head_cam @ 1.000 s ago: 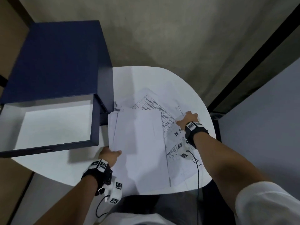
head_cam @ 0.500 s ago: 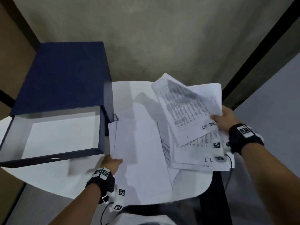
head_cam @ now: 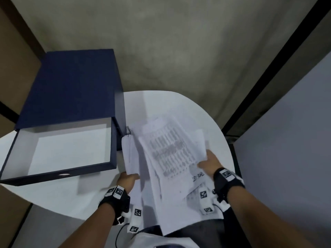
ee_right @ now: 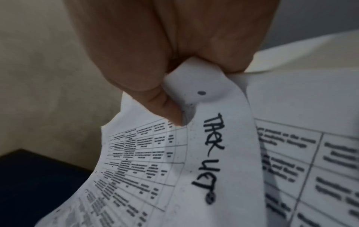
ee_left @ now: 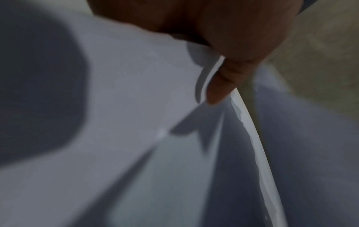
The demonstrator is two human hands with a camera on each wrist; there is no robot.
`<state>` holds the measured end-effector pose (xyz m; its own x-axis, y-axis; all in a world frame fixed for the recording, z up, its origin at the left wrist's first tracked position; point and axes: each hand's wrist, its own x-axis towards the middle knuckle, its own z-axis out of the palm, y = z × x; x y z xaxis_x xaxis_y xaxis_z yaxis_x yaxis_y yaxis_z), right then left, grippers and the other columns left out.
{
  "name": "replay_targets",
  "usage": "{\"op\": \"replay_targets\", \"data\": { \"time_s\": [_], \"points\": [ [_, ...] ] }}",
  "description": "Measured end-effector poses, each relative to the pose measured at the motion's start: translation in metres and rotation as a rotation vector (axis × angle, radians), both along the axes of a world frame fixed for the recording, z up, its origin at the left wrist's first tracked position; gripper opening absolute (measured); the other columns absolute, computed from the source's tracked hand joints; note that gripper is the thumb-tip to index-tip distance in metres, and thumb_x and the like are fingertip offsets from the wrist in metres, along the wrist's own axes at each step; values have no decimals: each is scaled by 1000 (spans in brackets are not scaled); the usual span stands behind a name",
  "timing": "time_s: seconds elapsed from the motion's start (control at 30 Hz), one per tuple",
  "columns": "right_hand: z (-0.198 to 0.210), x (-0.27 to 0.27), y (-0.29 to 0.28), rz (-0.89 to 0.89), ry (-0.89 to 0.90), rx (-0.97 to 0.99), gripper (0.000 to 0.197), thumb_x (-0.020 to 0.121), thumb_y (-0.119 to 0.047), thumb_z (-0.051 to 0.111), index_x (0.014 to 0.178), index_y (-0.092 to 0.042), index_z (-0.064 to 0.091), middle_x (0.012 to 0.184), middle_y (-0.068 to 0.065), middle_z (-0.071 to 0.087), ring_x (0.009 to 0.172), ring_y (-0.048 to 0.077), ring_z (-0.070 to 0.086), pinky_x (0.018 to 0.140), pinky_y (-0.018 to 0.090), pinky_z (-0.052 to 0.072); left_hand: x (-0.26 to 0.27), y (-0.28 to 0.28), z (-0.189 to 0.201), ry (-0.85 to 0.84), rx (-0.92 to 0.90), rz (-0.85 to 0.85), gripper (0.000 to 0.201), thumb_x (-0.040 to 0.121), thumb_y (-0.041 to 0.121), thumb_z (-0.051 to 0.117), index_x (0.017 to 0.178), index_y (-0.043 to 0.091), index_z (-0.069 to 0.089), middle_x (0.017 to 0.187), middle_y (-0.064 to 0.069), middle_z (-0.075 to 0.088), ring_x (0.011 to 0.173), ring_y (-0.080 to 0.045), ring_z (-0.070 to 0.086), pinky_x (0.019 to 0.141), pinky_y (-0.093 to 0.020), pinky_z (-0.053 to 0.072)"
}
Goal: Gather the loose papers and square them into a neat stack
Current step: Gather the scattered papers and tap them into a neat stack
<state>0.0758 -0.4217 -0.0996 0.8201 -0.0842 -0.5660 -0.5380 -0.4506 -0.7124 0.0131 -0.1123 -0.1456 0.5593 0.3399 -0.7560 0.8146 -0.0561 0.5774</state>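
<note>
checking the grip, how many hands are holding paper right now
2. The left hand grips the plain sheets by the box; the right hand pinches the printed sheets.

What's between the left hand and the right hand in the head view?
Only paper: the blank sheets the left hand grips and the printed sheets the right hand pinches, overlapping above the white table. Head view shows it.

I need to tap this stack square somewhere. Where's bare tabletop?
Free: table beyond the papers, beside the blue box; also the near-left strip before the open tray. Crowded: centre-right, under both hands' sheets.
</note>
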Motion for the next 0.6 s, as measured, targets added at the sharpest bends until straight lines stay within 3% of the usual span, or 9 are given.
{"op": "replay_targets", "data": {
  "time_s": [0.07,0.17,0.23,0.3,0.33,0.4,0.43,0.5,0.6],
  "points": [
    [-12,-9,17,51,62,-70,59,88,3,51,142,-16,33,121,10,54,96,30,57,70,31,52,1,-2,0,3,-62,50,69,77,35,73,130,-2,52,127,-18,60,112,-36,58,97,-41,46],
    [-21,-17,34,64,99,-72,72,87,1,51,148,-17,16,122,13,51,106,33,58,84,38,55,1,-4,-2,4,-54,53,97,68,66,70,137,2,46,137,-16,53,124,-34,51,105,-40,39],
    [-25,-19,40,46,81,-110,65,90,-4,54,144,-13,19,115,12,54,101,30,58,83,34,51,1,-5,-4,4,-11,21,109,60,77,67,136,1,46,135,-17,55,123,-34,52,104,-40,40],
    [-26,-17,42,87,48,-234,40,94,-19,57,129,-10,40,104,8,58,92,27,58,76,28,44,1,-7,-5,6,43,-46,104,67,72,66,137,-2,43,136,-18,54,123,-34,52,100,-37,42],
    [-25,-16,41,140,39,-313,24,95,-28,57,110,-11,51,94,4,58,85,25,57,73,28,43,2,-8,-4,18,75,-72,97,74,66,65,138,-4,41,136,-19,53,123,-35,52,96,-35,42],
    [-28,-15,36,208,41,-405,28,94,-35,57,78,-14,48,74,-1,53,74,23,54,68,28,45,3,-8,-6,26,118,-95,85,81,59,62,134,-5,43,132,-21,55,118,-35,55,92,-33,42],
    [-28,-14,33,219,46,-417,27,93,-31,60,76,-14,49,73,-1,52,76,24,56,69,30,47,3,-8,-7,21,132,-97,83,82,58,62,132,-5,44,130,-21,57,116,-36,56,92,-34,44],
    [-30,-15,27,164,45,-311,16,87,-13,67,99,-11,57,90,1,57,90,26,60,77,30,50,3,-8,-7,17,139,-98,80,81,56,65,130,-5,46,130,-21,58,116,-36,57,96,-37,45],
    [-34,-20,22,74,41,-131,57,77,9,68,124,-18,47,111,2,58,99,21,59,79,27,50,2,-10,-7,10,141,-99,78,78,51,70,129,-3,47,130,-18,58,118,-35,56,95,-34,45]
  ]
}}
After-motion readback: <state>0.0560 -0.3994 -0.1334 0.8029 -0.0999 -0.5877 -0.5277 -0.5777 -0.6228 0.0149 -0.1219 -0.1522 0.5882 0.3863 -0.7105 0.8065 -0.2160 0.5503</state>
